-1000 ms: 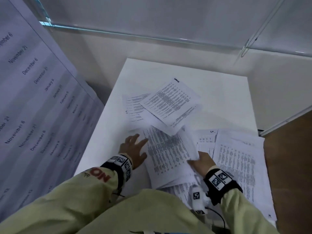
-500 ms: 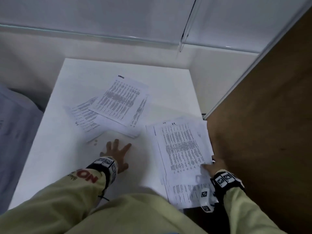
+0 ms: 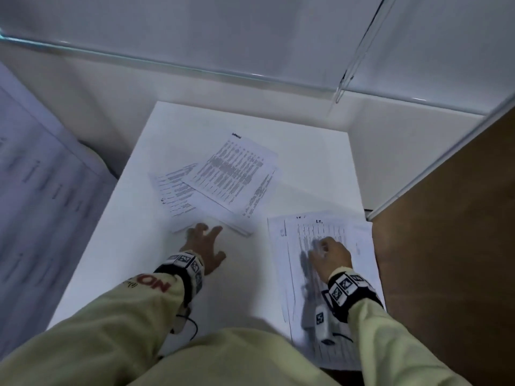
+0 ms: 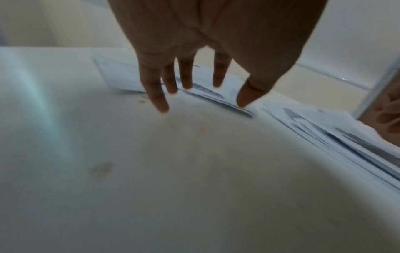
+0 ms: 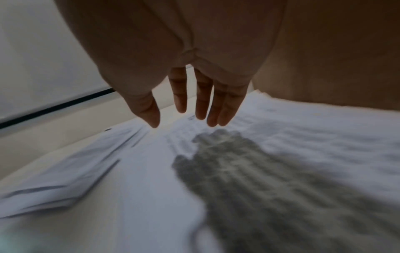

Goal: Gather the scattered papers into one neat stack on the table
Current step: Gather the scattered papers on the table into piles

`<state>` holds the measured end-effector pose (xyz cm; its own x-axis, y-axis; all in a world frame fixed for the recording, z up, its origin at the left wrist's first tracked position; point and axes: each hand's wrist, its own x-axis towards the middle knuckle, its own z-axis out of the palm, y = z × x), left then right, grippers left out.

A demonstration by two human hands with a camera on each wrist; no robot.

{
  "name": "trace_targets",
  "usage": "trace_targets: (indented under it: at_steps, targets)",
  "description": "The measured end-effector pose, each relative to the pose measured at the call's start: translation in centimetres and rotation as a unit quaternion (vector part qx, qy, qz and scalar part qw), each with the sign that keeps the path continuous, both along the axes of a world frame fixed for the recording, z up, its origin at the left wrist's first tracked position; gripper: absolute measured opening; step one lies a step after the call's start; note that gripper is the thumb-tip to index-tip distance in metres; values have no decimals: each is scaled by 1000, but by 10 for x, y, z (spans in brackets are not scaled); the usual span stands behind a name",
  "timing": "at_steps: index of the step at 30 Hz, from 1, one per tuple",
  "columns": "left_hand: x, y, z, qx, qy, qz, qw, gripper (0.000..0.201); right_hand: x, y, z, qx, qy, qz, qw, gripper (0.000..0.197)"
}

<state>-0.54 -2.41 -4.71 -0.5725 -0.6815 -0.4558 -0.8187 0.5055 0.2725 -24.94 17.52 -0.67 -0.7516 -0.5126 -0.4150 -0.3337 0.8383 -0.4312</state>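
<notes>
Printed papers lie in two groups on the white table (image 3: 172,274). A loose, fanned pile (image 3: 223,185) sits mid-table, also seen as the loose pile (image 4: 205,90) from the left wrist. A larger stack (image 3: 323,274) lies at the right edge, the same stack (image 5: 281,154) filling the right wrist view. My left hand (image 3: 204,240) hovers open with spread fingers (image 4: 218,71) at the loose pile's near edge, holding nothing. My right hand (image 3: 328,250) is open just above the stack, fingers (image 5: 202,101) straight, casting a shadow on the top sheet.
A brown wooden panel (image 3: 459,246) borders the table's right side. White walls with glass partitions (image 3: 250,37) close the back. A large printed sheet with dates (image 3: 41,204) hangs at the left. The stack overhangs the table's near right corner.
My right hand let go of the stack's near edge and moved forward above its middle. My left hand reached forward to the loose pile's edge. The head view swung left.
</notes>
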Motion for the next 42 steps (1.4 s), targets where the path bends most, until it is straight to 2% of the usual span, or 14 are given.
trace_targets:
  at_steps: [3,6,9,14,17,19,22,24,28,31,34,38,40,42]
  targets:
    - [20,-33,10,-68,25,67,995,74,14,-44,-2,-17,-43,25,999,28]
    - [44,-62,8,-41,-30,85,995,79,28,-89,-2,21,-56,82,995,42]
    - [66,-76,1,18,-117,44,992,85,43,-134,-4,67,-22,170,983,60]
    - [87,-60,-8,64,-167,-12,984,82,63,-184,-14,136,72,279,948,61]
    - [92,-55,-8,77,-157,-9,984,78,69,-198,-26,153,49,303,939,80]
    - [94,-53,-6,85,-143,-16,986,74,74,-197,-36,191,25,334,923,91]
    - [101,-42,1,90,-130,-20,987,67,89,-182,-49,226,26,374,899,91]
    - [103,-27,10,99,-124,-29,987,63,103,-166,-52,200,36,379,903,86]
    - [96,27,33,165,-106,-135,971,52,133,-119,-55,159,20,400,903,78]
    - [92,42,49,257,-74,-77,961,41,153,-76,-49,140,19,435,889,68]
    - [96,9,56,242,-12,58,968,32,159,-45,-40,70,5,377,923,64]
    - [114,-46,49,65,46,276,958,34,147,-42,-33,54,-42,234,970,74]
    - [123,-62,37,0,-10,280,960,43,141,-50,-31,75,-83,141,984,80]
    - [127,-66,21,4,-103,201,974,70,139,-58,-28,73,-103,75,989,81]
